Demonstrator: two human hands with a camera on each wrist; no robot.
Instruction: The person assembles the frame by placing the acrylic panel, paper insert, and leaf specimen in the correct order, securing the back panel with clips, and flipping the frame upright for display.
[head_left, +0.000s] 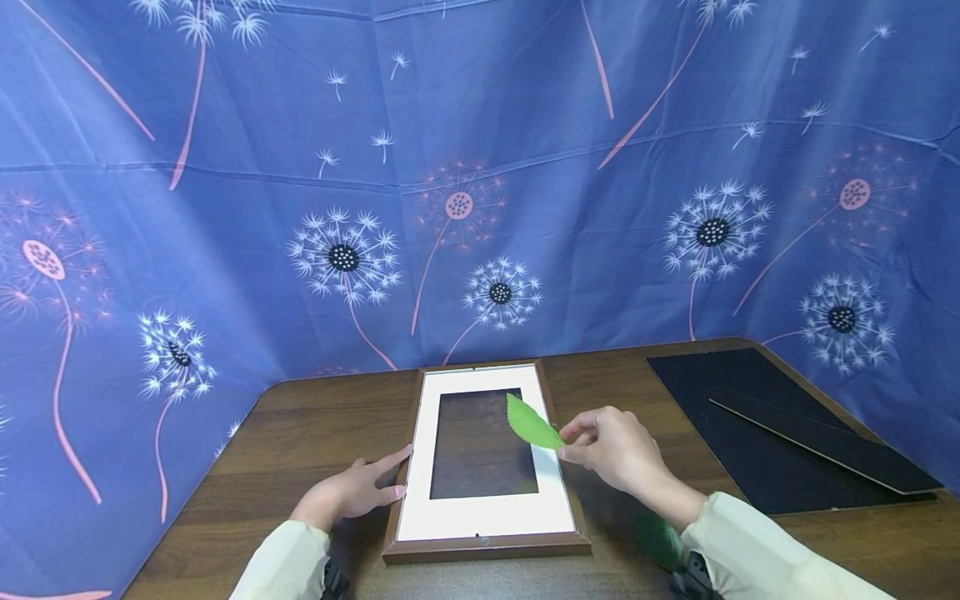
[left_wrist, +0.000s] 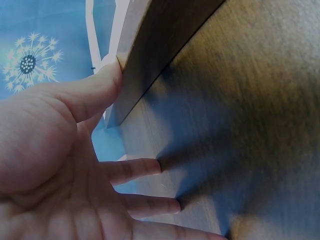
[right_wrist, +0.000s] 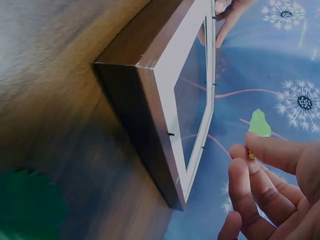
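Hands (head_left: 351,495): leaf (head_left: 531,423) in R (head_left: 617,447), frame (head_left: 536,546) btwn

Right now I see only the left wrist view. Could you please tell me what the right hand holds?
Observer: The right hand pinches a green leaf by one end.
Operator: Thank you. Does it touch anything below?
Observer: No, the right wrist view shows it held apart from the wooden frame.
Operator: I understand. Does something lie farther to the right?
Observer: Yes, in the head view a narrower black board overlaps a larger black sheet.
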